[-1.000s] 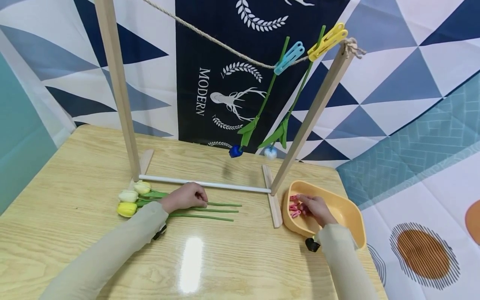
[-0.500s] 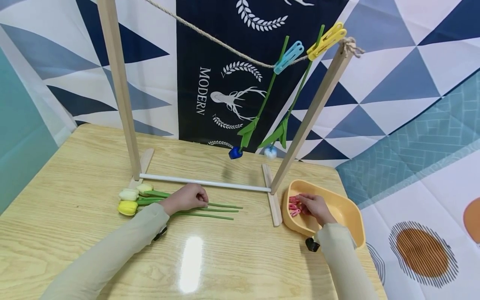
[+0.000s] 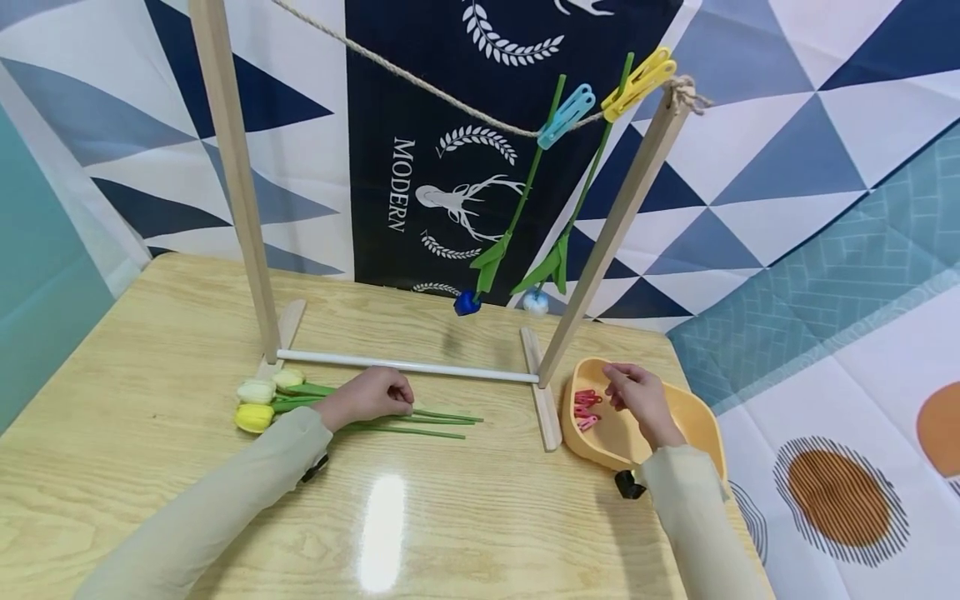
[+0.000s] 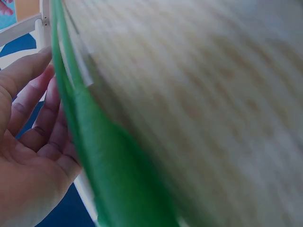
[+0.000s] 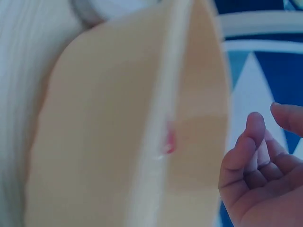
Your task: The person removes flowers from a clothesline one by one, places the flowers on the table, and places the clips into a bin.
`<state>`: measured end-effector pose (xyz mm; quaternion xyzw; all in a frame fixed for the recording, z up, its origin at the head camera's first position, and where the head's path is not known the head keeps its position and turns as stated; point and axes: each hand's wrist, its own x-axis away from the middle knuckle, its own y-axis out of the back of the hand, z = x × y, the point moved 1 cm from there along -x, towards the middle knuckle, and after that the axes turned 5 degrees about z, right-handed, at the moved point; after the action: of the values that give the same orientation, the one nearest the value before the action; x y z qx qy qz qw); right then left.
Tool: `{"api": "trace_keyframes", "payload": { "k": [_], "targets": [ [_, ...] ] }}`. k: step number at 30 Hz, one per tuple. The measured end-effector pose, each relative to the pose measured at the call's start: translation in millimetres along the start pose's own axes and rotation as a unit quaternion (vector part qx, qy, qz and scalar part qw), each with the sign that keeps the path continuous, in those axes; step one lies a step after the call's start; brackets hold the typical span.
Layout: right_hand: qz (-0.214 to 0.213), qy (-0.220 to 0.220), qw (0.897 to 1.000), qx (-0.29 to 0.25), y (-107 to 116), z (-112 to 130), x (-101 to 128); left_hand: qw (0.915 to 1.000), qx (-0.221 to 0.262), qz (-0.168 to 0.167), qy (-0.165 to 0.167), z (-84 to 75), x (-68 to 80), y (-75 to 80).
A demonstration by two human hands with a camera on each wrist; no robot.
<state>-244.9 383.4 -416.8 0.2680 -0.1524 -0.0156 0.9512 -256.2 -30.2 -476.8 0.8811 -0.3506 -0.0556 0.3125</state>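
Observation:
Three artificial tulips, yellow (image 3: 254,417) and cream (image 3: 257,391), lie on the table with green stems (image 3: 431,430) pointing right. My left hand (image 3: 375,392) pinches a tulip stem (image 4: 66,52) at the thumb and fingertips; a green leaf (image 4: 113,165) fills the near part of the left wrist view. Over the yellow-orange bin (image 3: 686,417), my right hand (image 3: 637,396) is raised with its fingers loosely bent. Nothing shows between thumb and index finger of the right hand (image 5: 265,179) in its wrist view. Pink and red clothespins (image 3: 587,408) lie at the bin's left side.
A wooden frame with a left post (image 3: 240,183), a right post (image 3: 615,233) and a white crossbar (image 3: 408,365) stands behind the hands. From its rope (image 3: 420,83), a blue tulip (image 3: 467,302) and a pale blue tulip (image 3: 536,302) hang by blue (image 3: 567,115) and yellow (image 3: 637,83) clothespins.
My right hand has risen away from the pink clothespins toward the bin's back edge. The end of the rear tulip stem has shifted closer to the others; my left hand stays almost in place.

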Motion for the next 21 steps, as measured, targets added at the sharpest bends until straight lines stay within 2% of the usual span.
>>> {"api": "trace_keyframes", "payload": {
  "k": [4,10,15,21],
  "targets": [
    [-0.012,0.033,0.999,-0.002,0,17,7,1.0,-0.002,-0.004,0.008,-9.7,4.0,10.4],
    [-0.019,0.084,0.994,-0.06,6,57,22,0.999,-0.022,-0.039,0.005,-32.1,4.1,38.5],
    [-0.034,0.13,0.988,-0.071,15,98,40,0.997,-0.031,-0.07,-0.015,-59.4,2.2,67.3],
    [-0.04,0.192,0.975,-0.104,17,137,55,0.9944,-0.032,-0.098,-0.024,-97.5,-7.6,99.3]
  ]
}}
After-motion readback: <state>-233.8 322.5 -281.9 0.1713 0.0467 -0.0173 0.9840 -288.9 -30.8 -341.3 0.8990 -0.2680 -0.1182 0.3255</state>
